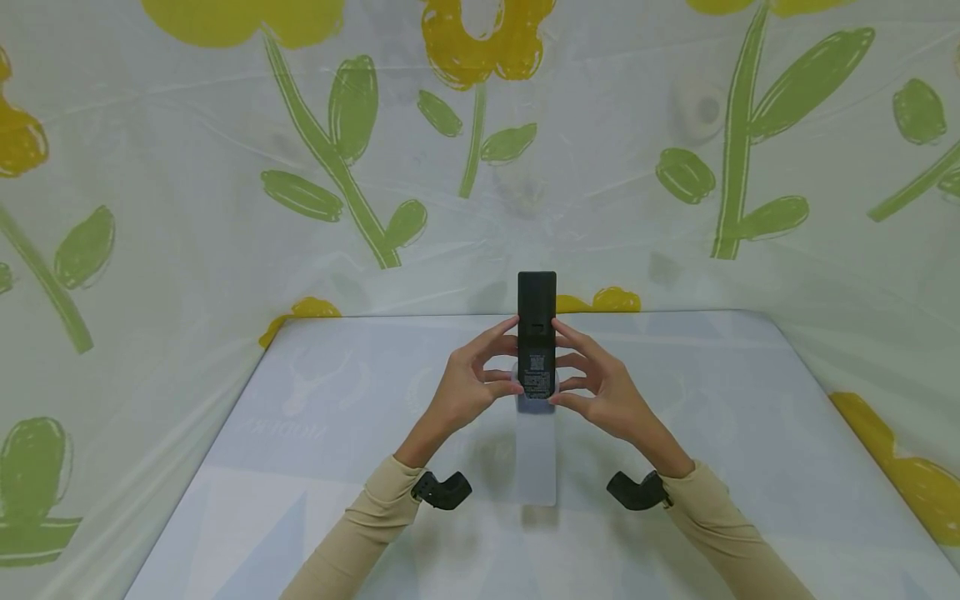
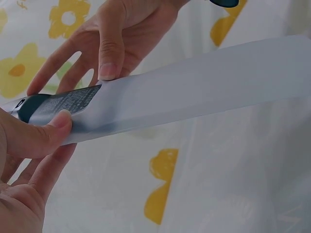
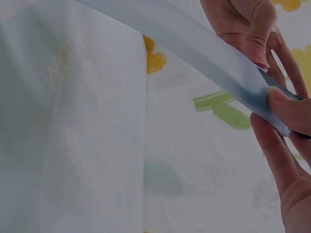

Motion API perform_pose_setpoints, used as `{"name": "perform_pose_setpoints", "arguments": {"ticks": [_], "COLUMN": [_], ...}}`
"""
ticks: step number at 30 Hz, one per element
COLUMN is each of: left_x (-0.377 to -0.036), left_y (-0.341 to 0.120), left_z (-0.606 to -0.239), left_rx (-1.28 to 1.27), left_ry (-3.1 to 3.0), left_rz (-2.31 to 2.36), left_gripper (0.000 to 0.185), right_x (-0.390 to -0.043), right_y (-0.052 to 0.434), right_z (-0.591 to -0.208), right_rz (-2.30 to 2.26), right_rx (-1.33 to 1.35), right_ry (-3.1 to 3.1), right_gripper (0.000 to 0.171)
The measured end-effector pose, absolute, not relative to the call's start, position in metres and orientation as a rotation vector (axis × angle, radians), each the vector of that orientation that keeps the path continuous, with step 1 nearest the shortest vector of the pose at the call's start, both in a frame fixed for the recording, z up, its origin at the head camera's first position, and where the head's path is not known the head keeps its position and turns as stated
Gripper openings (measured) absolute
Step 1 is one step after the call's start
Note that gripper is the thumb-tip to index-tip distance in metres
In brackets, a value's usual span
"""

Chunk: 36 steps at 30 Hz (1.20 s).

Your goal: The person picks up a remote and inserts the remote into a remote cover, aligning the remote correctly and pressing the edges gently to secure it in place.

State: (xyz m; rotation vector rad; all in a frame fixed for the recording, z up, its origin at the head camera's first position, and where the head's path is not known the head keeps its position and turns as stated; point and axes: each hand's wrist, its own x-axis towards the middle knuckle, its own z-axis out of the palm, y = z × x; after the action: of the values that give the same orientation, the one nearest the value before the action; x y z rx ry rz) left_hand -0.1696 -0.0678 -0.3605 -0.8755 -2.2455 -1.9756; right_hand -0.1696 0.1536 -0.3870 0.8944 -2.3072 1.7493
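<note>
Closest in, beige sleeves (image 1: 360,529) run off the lower edge of the head view, each forearm carrying a black wrist mount (image 1: 444,492). Past them, a pale translucent pouch (image 1: 536,462) points back toward the person above the white table (image 1: 247,450), its mouth partly covered by both thumbs. The left hand (image 1: 467,387) and right hand (image 1: 611,392) pinch that mouth from either side, index fingertips against the edges of the black remote (image 1: 536,312), whose labelled end sits inside the pouch. Other fingers disappear behind it, and the label's print is too small to read. The remote also blocks part of the table's back edge. Beyond hangs a flower-printed cloth (image 1: 585,208), several blooms cut by the frame. The right wrist view is dim, with most of the remote hidden by the hand or out of frame.
</note>
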Motion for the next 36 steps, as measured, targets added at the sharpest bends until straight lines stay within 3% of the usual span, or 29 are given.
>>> {"name": "perform_pose_setpoints", "arguments": {"ticks": [11, 20, 36], "left_x": [-0.170, -0.172, -0.171], "left_y": [-0.067, -0.067, -0.067], "left_z": [-0.361, -0.360, -0.361], "left_rx": [-0.890, -0.882, -0.873], "left_ry": [-2.222, -2.223, -2.222], "left_rz": [-1.987, -1.992, -2.011], "left_gripper": [0.077, 0.076, 0.074], "right_x": [-0.169, -0.158, -0.172], "right_y": [0.154, 0.148, 0.156], "right_z": [-0.386, -0.363, -0.388], "right_rz": [1.736, 1.707, 1.741], "right_rx": [0.883, 0.888, 0.894], "right_ry": [-2.319, -2.334, -2.299], "right_gripper": [0.092, 0.086, 0.090]}}
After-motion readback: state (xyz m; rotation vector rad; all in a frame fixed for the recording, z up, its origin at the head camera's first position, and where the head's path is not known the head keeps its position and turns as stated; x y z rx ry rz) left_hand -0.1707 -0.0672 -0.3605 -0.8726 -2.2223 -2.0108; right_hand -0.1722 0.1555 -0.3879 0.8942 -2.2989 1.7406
